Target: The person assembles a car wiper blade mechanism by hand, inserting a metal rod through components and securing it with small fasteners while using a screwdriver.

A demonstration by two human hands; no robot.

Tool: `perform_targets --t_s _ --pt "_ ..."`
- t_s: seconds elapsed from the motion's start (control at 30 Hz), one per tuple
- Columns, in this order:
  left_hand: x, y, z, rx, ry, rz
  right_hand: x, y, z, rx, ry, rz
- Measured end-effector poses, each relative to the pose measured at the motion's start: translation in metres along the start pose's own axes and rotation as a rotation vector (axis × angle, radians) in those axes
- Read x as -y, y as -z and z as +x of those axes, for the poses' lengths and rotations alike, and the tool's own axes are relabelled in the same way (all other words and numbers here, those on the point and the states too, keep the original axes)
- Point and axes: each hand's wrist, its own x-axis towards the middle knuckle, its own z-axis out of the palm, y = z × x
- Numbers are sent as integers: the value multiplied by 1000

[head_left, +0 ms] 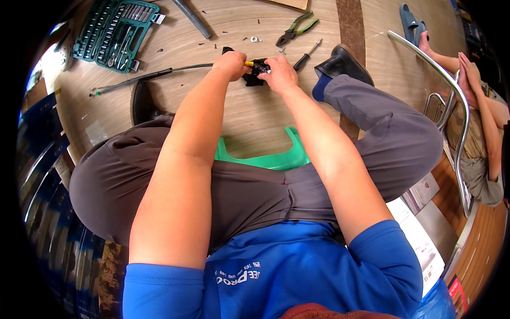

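While the teal socket case (109, 40) lies open at the far left, a dark cable (186, 67) crosses the floor rightward, its end reaching the left hand (231, 65). That hand is closed narrowly on a yellow piece (248, 64), though how much its palm hides I cannot tell. The yellow piece's visible length runs roughly sideways, its right end meeting the black part (254, 81), and this alignment looks like the relation that matters most. The black part sits on the floor between the hands, just right of the left one; the right hand (280, 75) is nearer, its thumb and fingers drawn in on the part's right side. Farther right, green-handled pliers (296, 30) lie beyond the right hand, with a screwdriver (308, 56) angled just beside it, near the black shoe (345, 64).
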Motion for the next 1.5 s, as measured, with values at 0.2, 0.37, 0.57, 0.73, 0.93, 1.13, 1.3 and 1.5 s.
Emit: perform_targets --t_s 0.2,0.37,0.57,0.73,0.93,1.13,1.3,1.5 --pt "-5 0 -7 54 -24 61 1 0 0 12 -20 10" --pt "-8 -1 -32 130 -12 93 -4 2 2 10 -5 -3" --pt "-10 -10 -45 -118 -83 -76 -8 -3 -1 4 14 5" --pt "-10 -20 -36 -141 -99 -31 -20 -6 1 -128 50 101" --pt "-16 -13 -29 -8 -72 -25 -10 -2 0 -37 112 74" --pt "-3 0 -31 -5 -5 -78 14 7 3 74 284 -269" --pt "-3 11 -35 46 8 -86 18 11 23 160 506 -609" --pt "2 4 -27 183 -51 41 30 9 26 182 673 -757"
